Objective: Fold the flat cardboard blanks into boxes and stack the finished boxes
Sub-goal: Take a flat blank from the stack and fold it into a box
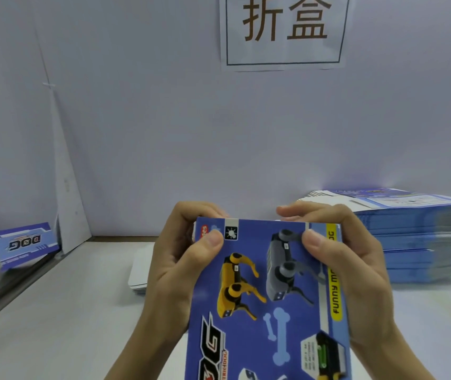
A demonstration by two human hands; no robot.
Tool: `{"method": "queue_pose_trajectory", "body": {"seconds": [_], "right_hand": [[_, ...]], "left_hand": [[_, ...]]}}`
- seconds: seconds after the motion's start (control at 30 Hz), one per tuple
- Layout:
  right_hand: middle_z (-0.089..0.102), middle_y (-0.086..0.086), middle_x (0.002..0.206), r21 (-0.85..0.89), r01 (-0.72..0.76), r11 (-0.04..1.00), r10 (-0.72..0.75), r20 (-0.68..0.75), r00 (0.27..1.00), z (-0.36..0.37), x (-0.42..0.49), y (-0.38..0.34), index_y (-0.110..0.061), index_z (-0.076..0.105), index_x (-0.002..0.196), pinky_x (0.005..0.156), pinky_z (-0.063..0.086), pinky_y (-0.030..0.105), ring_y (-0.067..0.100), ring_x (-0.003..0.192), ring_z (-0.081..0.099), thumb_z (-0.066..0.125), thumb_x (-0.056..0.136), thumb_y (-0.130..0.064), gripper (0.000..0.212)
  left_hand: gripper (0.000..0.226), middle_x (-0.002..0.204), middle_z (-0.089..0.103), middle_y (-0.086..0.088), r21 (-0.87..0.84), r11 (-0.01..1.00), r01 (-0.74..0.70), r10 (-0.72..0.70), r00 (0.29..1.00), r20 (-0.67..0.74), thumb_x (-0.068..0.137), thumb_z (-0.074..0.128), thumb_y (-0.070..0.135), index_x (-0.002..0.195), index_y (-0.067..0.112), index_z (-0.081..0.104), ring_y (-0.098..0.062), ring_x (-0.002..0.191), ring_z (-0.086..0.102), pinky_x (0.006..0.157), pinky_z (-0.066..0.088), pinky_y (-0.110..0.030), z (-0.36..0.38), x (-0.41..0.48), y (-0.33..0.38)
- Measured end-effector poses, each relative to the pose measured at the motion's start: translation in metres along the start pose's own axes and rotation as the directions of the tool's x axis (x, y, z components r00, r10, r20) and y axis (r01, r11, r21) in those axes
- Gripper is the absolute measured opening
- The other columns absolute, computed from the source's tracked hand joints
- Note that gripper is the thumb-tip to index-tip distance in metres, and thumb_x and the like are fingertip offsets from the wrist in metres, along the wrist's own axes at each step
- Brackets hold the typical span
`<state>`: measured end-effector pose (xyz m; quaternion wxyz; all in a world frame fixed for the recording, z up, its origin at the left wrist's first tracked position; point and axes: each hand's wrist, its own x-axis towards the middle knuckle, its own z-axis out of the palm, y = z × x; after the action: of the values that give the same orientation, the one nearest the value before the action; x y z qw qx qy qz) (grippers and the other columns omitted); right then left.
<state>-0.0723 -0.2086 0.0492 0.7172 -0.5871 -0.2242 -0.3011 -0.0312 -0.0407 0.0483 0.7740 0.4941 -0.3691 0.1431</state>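
A blue printed box (262,311) with robot dogs on its face is held up in front of me, its far end pointing away. My left hand (175,270) grips its far left corner, thumb on the face and fingers curled over the far end. My right hand (356,264) grips the far right corner the same way, thumb on the face. A tall stack of flat blue blanks (421,242) lies at the right. A finished blue box (24,245) lies at the far left.
A small pile of white cards (140,272) lies on the white table (54,325) behind my left hand. A white wall with a paper sign (284,31) stands at the back. A dark gap runs along the table's left edge.
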Motion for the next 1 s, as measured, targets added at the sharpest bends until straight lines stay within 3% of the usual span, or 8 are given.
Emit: {"method": "queue_pose_trajectory", "body": {"seconds": [0.07, 0.13, 0.27, 0.33, 0.43, 0.67, 0.83, 1.0], "right_hand": [[0.072, 0.000, 0.105, -0.033, 0.043, 0.999, -0.043, -0.009, 0.999, 0.000, 0.000, -0.002, -0.027, 0.070, 0.075, 0.067, 0.058, 0.032, 0.020, 0.093, 0.068, 0.068, 0.068, -0.015, 0.014], [0.070, 0.000, 0.109, -0.095, 0.153, 0.984, -0.154, -0.004, 0.988, 0.001, 0.000, -0.008, -0.026, 0.070, 0.079, 0.076, 0.056, 0.030, 0.016, 0.101, 0.066, 0.066, 0.071, -0.016, 0.013], [0.051, 0.001, 0.141, -0.461, 0.370, 0.807, -0.334, 0.159, 0.929, -0.006, 0.000, -0.026, -0.027, 0.064, 0.105, 0.104, 0.041, 0.031, 0.020, 0.132, 0.049, 0.061, 0.076, -0.027, 0.029], [0.044, -0.007, 0.149, -0.447, 0.319, 0.836, -0.255, 0.199, 0.946, -0.009, 0.000, -0.032, -0.031, 0.056, 0.125, 0.106, 0.041, 0.025, 0.013, 0.138, 0.043, 0.066, 0.071, -0.034, 0.055], [0.059, -0.015, 0.131, -0.318, 0.224, 0.921, -0.140, 0.268, 0.953, -0.006, 0.001, -0.033, -0.025, 0.048, 0.135, 0.085, 0.053, 0.017, 0.005, 0.115, 0.062, 0.074, 0.066, -0.031, 0.074], [0.053, -0.002, 0.126, -0.381, 0.320, 0.868, -0.205, 0.312, 0.928, -0.004, 0.005, -0.026, -0.022, 0.057, 0.123, 0.091, 0.044, 0.014, 0.019, 0.122, 0.053, 0.074, 0.068, -0.039, 0.060], [0.050, 0.005, 0.129, -0.340, 0.312, 0.887, -0.206, 0.313, 0.927, -0.004, 0.003, -0.023, -0.025, 0.065, 0.114, 0.085, 0.046, 0.009, 0.010, 0.120, 0.055, 0.073, 0.071, -0.037, 0.046], [0.038, -0.001, 0.148, -0.470, 0.432, 0.770, -0.294, 0.340, 0.894, -0.007, 0.004, -0.024, -0.035, 0.071, 0.109, 0.107, 0.038, 0.029, 0.025, 0.138, 0.041, 0.064, 0.086, -0.050, 0.029]], "left_hand": [[0.014, 0.104, 0.067, 0.010, 0.002, 1.000, 0.031, -0.031, 0.999, 0.018, 0.073, 0.067, 0.026, 0.087, 0.027, 0.065, -0.016, 0.079, 0.072, 0.057, 0.055, -0.023, -0.003, 0.003, 0.003], [0.045, 0.118, 0.066, 0.013, 0.033, 0.992, 0.125, -0.128, 0.986, 0.109, 0.065, 0.080, 0.042, 0.106, 0.034, 0.065, -0.023, 0.089, 0.072, 0.061, 0.057, -0.028, -0.008, 0.006, 0.007], [0.093, 0.117, 0.070, 0.002, 0.075, 0.946, 0.316, -0.324, 0.903, 0.281, 0.050, 0.089, 0.054, 0.131, 0.055, 0.043, -0.028, 0.096, 0.071, 0.068, 0.059, -0.034, -0.017, 0.007, 0.018], [0.095, 0.121, 0.067, 0.005, 0.140, 0.984, 0.110, -0.147, 0.944, 0.294, 0.057, 0.090, 0.038, 0.137, 0.051, 0.039, -0.021, 0.099, 0.070, 0.071, 0.058, -0.029, -0.016, 0.005, 0.024], [0.103, 0.117, 0.064, 0.013, 0.272, 0.958, -0.091, 0.000, 0.949, 0.316, 0.063, 0.080, 0.015, 0.142, 0.054, 0.027, -0.010, 0.093, 0.069, 0.069, 0.056, -0.020, -0.009, 0.001, 0.028], [0.102, 0.111, 0.063, 0.017, 0.249, 0.962, -0.113, 0.043, 0.962, 0.268, 0.057, 0.084, 0.023, 0.140, 0.048, 0.032, -0.010, 0.096, 0.068, 0.071, 0.056, -0.019, -0.007, 0.001, 0.027], [0.090, 0.117, 0.061, 0.016, 0.232, 0.970, -0.079, 0.022, 0.970, 0.241, 0.064, 0.082, 0.048, 0.140, 0.048, 0.034, -0.014, 0.107, 0.065, 0.074, 0.057, -0.021, -0.004, 0.002, 0.026], [0.089, 0.122, 0.061, 0.012, 0.190, 0.982, -0.006, -0.033, 0.979, 0.202, 0.059, 0.083, 0.054, 0.135, 0.053, 0.038, -0.016, 0.111, 0.064, 0.074, 0.056, -0.021, -0.002, 0.001, 0.022]]}}
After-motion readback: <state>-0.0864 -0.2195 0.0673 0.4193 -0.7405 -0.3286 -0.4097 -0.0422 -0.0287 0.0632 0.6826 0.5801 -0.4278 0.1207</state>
